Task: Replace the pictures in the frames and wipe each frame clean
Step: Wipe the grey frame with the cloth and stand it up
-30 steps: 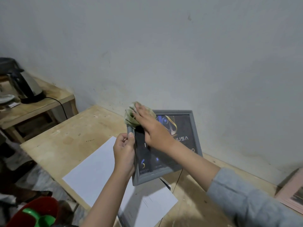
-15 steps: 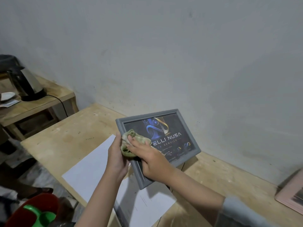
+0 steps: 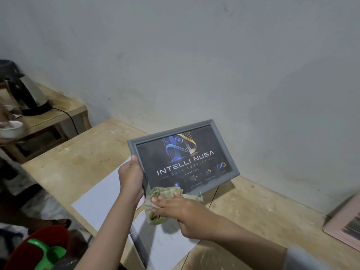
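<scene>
Beside left fingers (image 3: 134, 159), grey frame (image 3: 224, 147) (cloth (image 3: 165, 192) below).

Wooden table (image 3: 81, 162) under white paper sheets (image 3: 101, 193)
</scene>
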A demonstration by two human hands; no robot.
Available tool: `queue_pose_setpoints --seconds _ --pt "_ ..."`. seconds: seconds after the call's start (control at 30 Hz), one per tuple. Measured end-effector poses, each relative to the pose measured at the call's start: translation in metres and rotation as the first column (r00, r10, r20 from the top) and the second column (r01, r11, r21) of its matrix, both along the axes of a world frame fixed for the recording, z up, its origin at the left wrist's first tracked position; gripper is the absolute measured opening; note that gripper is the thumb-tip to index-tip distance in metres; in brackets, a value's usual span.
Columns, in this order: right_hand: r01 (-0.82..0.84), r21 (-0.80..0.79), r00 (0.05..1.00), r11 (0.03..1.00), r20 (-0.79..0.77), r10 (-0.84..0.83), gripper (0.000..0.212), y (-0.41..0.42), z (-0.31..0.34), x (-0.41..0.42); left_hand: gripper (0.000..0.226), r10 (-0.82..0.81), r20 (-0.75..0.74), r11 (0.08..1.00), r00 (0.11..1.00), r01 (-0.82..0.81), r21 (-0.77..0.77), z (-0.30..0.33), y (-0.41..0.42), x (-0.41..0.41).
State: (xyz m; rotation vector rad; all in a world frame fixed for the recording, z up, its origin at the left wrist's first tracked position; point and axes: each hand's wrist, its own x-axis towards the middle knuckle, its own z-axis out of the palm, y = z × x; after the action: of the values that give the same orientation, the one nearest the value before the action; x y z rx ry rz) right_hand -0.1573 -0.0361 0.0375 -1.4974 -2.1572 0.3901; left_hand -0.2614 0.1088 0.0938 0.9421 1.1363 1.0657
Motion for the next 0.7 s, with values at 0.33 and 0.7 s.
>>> queue_pose_setpoints --seconds 0.33,0.7 --pt "0.046 -0.182 0.996 0.982 0.087 -0.031 0.062 -0.009 -0.013 0.034 0.035 0.214 -0.228 0.971 0.950 -0.181 0.159 -0.023 0.032 0.002" --pt "0.480 -0.190 0.877 0.856 0.085 -0.473 0.056 0.040 -0.070 0.160 0.039 0.398 -0.353 0.907 0.847 -0.304 0.293 -0.050 0.071 -0.055"
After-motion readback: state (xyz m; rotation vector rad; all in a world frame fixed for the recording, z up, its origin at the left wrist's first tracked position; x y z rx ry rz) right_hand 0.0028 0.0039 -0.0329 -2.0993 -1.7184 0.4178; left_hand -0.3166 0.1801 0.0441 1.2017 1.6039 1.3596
